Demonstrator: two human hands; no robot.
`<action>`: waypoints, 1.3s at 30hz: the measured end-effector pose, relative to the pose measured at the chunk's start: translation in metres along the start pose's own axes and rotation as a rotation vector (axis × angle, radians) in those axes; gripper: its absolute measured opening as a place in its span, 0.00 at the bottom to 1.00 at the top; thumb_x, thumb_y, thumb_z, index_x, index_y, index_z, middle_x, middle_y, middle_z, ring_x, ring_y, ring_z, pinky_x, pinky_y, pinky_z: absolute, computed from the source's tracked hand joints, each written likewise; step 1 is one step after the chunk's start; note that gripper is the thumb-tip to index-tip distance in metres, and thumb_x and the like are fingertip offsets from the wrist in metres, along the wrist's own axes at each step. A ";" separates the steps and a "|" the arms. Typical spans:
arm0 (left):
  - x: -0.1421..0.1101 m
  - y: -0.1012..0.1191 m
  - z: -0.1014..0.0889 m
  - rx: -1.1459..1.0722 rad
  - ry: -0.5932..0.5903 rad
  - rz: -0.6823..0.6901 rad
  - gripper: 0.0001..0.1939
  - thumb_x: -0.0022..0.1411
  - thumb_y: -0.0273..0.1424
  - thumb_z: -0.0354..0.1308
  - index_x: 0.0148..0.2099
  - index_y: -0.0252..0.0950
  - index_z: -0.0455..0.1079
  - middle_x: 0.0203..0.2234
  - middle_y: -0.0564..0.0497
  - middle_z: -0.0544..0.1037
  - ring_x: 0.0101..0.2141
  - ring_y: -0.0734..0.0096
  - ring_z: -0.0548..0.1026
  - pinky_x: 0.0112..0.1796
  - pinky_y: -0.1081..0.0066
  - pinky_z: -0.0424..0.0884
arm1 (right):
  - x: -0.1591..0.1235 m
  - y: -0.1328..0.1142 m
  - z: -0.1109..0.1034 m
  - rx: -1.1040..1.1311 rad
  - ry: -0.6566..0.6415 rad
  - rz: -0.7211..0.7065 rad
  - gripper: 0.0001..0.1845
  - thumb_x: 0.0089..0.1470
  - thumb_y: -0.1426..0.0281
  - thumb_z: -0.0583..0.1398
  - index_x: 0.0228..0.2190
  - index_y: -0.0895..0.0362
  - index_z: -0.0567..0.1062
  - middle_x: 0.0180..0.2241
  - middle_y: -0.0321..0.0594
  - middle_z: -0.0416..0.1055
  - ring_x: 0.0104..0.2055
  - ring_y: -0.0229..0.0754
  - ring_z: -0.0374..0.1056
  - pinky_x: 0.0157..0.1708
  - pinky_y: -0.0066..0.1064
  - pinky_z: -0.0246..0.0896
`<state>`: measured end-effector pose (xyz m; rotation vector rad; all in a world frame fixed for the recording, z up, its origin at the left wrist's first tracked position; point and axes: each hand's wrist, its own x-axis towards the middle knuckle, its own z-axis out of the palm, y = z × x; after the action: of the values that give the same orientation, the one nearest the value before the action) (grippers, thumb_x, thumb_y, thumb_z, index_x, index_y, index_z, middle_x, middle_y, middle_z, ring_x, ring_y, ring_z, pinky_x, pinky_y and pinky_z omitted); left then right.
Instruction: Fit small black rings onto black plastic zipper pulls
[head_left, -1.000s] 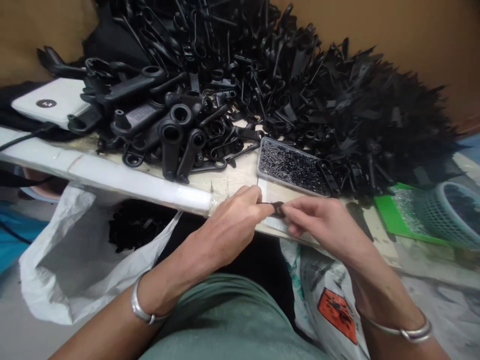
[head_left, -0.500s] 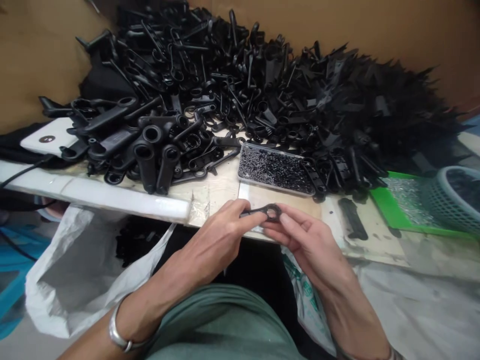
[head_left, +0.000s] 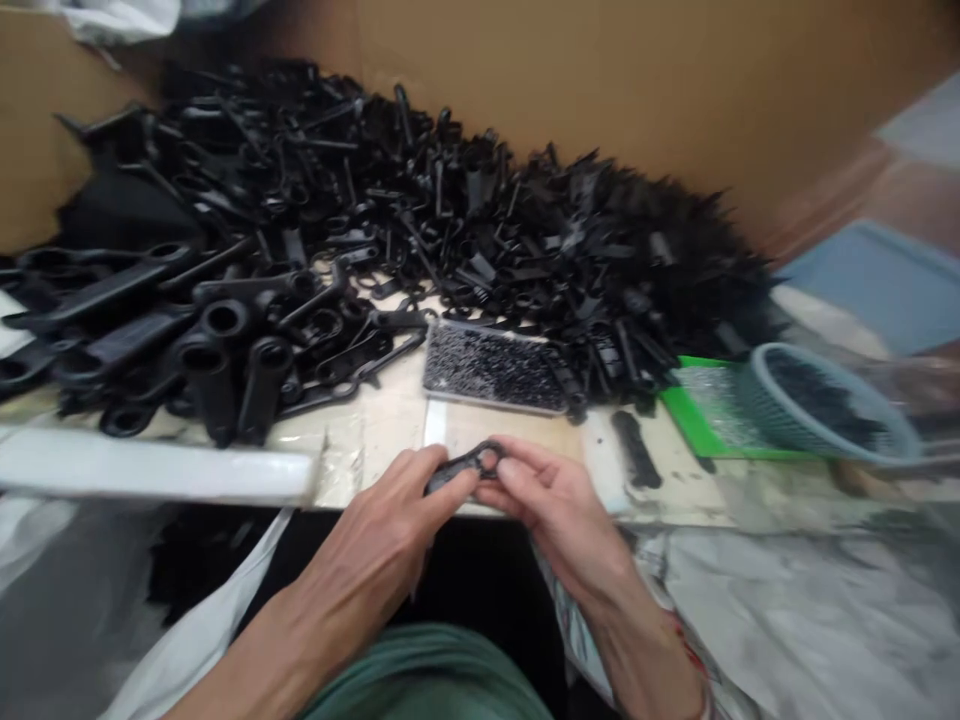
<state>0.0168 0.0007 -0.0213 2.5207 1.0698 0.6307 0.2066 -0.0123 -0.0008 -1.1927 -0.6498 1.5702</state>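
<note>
My left hand and my right hand meet at the table's near edge, both pinching one small black plastic part with a ring end. The left fingers grip its flat stem, the right fingers close round the ring. Just beyond the hands lies a clear shallow tray of tiny black pieces. Behind it rises a big heap of black plastic parts, with larger black handles with round sockets at the left.
A green tray and a blue-grey mesh basket sit at the right. One loose black piece lies on the table by my right hand. Brown cardboard walls back the heap. White plastic bags hang below the edge.
The camera has swung right and tilted up, so everything slid left and down and is blurred. My hands stay together on the small part, now turned so its ring faces up.
</note>
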 end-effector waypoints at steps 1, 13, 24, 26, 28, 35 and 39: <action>-0.001 -0.003 0.003 0.005 0.019 0.028 0.31 0.59 0.15 0.40 0.61 0.45 0.56 0.50 0.45 0.65 0.43 0.64 0.68 0.35 0.69 0.73 | 0.001 0.000 0.000 0.006 -0.006 -0.005 0.24 0.48 0.67 0.70 0.45 0.65 0.73 0.39 0.46 0.75 0.38 0.43 0.74 0.42 0.32 0.72; 0.003 -0.006 0.007 0.253 0.110 0.169 0.29 0.58 0.14 0.39 0.60 0.38 0.58 0.47 0.41 0.68 0.38 0.63 0.71 0.27 0.72 0.73 | 0.001 0.004 -0.001 -0.024 -0.002 -0.061 0.30 0.44 0.65 0.72 0.47 0.65 0.73 0.38 0.47 0.75 0.36 0.44 0.74 0.42 0.37 0.71; 0.020 0.019 0.000 -0.010 0.230 0.132 0.21 0.70 0.31 0.45 0.64 0.43 0.55 0.58 0.42 0.61 0.53 0.60 0.66 0.47 0.63 0.72 | -0.001 -0.078 -0.030 -0.440 0.037 -0.333 0.21 0.54 0.62 0.65 0.48 0.58 0.74 0.39 0.43 0.75 0.26 0.37 0.69 0.30 0.31 0.70; 0.021 0.016 -0.007 -0.005 0.261 0.136 0.21 0.70 0.32 0.46 0.64 0.43 0.55 0.59 0.43 0.60 0.56 0.58 0.63 0.51 0.60 0.69 | 0.006 -0.123 -0.055 -0.652 0.183 -0.472 0.24 0.52 0.63 0.65 0.50 0.57 0.72 0.38 0.43 0.75 0.27 0.37 0.69 0.28 0.31 0.69; 0.019 0.008 -0.013 0.031 0.299 0.116 0.19 0.69 0.32 0.48 0.61 0.42 0.58 0.59 0.44 0.62 0.56 0.57 0.63 0.52 0.58 0.67 | 0.021 -0.166 -0.082 -0.757 0.319 -0.617 0.23 0.49 0.62 0.67 0.45 0.57 0.72 0.34 0.42 0.75 0.26 0.38 0.67 0.22 0.26 0.64; -0.001 -0.025 -0.035 0.182 0.351 0.048 0.14 0.67 0.31 0.50 0.54 0.44 0.65 0.53 0.48 0.69 0.52 0.55 0.67 0.50 0.55 0.64 | 0.096 -0.220 -0.128 -0.889 0.361 -0.559 0.10 0.48 0.69 0.63 0.33 0.61 0.77 0.26 0.39 0.72 0.19 0.31 0.55 0.15 0.23 0.46; -0.012 -0.035 -0.048 0.203 0.400 -0.057 0.12 0.67 0.35 0.47 0.50 0.47 0.65 0.47 0.51 0.71 0.47 0.53 0.69 0.47 0.52 0.64 | 0.124 -0.203 -0.128 -1.000 0.334 -0.497 0.06 0.47 0.75 0.63 0.30 0.61 0.80 0.21 0.35 0.70 0.19 0.31 0.54 0.18 0.24 0.47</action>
<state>-0.0367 0.0214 0.0003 2.5833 1.3980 1.0925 0.4048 0.1527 0.0803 -1.7628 -1.4486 0.5590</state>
